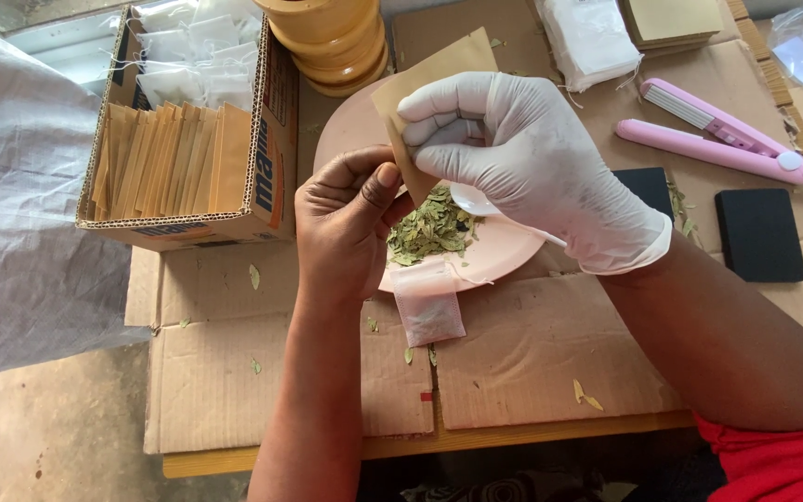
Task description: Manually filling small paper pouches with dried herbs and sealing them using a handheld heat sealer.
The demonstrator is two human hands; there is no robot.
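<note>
Grey sheet (pixel 20 195): draped down the far left edge, beside the carton.
Cardboard carton (pixel 267 158): open-topped, on the bench at upper left; brown paper envelopes (pixel 174 158) packed upright in the near half, white mesh sachets (pixel 192 51) heaped in the far half.
Bench (pixel 522 358): covered with flattened cardboard, a few stray leaf bits scattered over it.
Tape rolls (pixel 332 37): tan, stacked just beyond the plate, right of the carton.
Left hand (pixel 346 223): bare, closed in a pinch on the lower left edge of the envelope, thumb on top, directly above the plate's left rim.
Brown envelope (pixel 439 65): held tilted between both hands above the plate, upper corner pointing away, lower end down by the leaves.
Pink plate (pixel 504 251): under both hands, dried green leaves (pixel 429 228) piled at its middle.
Filled sachet (pixel 427 307): white, lying half on the plate's near rim, half on the cardboard, just below the left hand.
Right hand (pixel 532 163): in a white glove, fingers curled over the envelope's right edge, gripping it.
White bags (pixel 592 37): stacked at the top, right of the envelope.
Pink heat sealer (pixel 717 139): lying open, right of the gloved hand, well apart from it.
Black pads (pixel 759 232): two flat squares near the sealer, one partly hidden behind the wrist.
</note>
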